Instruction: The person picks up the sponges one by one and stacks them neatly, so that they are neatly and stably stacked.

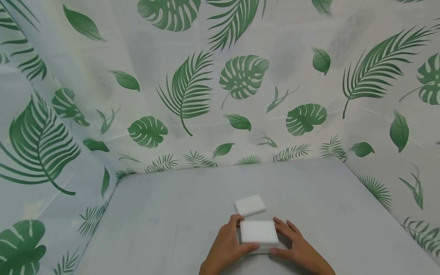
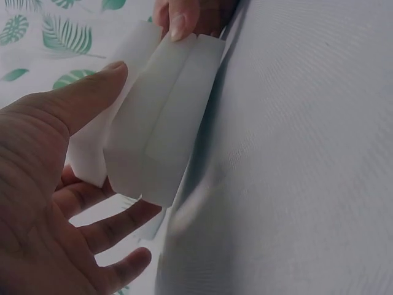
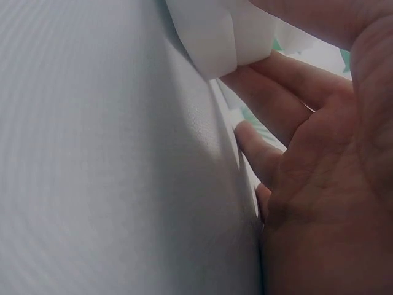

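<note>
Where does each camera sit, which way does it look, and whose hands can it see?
Head: worn on the head, looking forward and down at the left hand, right hand, stack of white rectangular foam-looking blocks and flat grey cloth surface.
Left wrist: worn there, looking at the stack; the left hand and part of the right show.
Right wrist: worn there, looking at the stack's end; the right hand shows.
Shared: head and left wrist both show both hands and the stack.
</note>
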### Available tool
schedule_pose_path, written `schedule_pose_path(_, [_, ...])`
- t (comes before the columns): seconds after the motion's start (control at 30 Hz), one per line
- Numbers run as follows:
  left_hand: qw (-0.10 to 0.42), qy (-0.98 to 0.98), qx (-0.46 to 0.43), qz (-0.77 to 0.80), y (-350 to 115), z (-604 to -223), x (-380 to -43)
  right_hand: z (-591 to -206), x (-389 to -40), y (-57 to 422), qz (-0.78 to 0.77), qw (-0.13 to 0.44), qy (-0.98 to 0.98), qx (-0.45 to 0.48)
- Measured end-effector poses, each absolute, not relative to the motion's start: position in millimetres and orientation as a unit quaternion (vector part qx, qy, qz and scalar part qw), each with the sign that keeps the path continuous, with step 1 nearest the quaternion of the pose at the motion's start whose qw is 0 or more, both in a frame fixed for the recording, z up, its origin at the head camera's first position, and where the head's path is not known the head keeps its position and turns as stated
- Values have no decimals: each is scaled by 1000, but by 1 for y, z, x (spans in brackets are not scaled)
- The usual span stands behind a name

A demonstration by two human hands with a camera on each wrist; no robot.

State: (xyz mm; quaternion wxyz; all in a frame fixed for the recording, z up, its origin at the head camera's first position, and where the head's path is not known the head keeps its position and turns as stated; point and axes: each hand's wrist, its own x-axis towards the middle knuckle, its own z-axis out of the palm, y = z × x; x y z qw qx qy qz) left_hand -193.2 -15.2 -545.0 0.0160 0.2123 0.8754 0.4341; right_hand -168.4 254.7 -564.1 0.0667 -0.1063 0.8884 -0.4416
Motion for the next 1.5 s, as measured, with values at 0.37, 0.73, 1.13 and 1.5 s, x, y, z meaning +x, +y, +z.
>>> schedule_pose_path(0.37, [11, 881, 215, 421, -17, -549, -195, -562, -168, 254, -436, 71, 891, -100])
schedule_pose_path(0.73, [2, 884, 236, 403, -21, -547, -194, -562, -169, 254, -439, 71, 890, -102])
schedule_pose_path(1.13, [-11, 885, 262, 385, -21, -555, -196, -564, -168, 256, -442, 68, 888, -108])
schedule_pose_path(1.5, [48, 863, 190, 466, -24, -552, -198, -564, -171, 256, -440, 91, 889, -88])
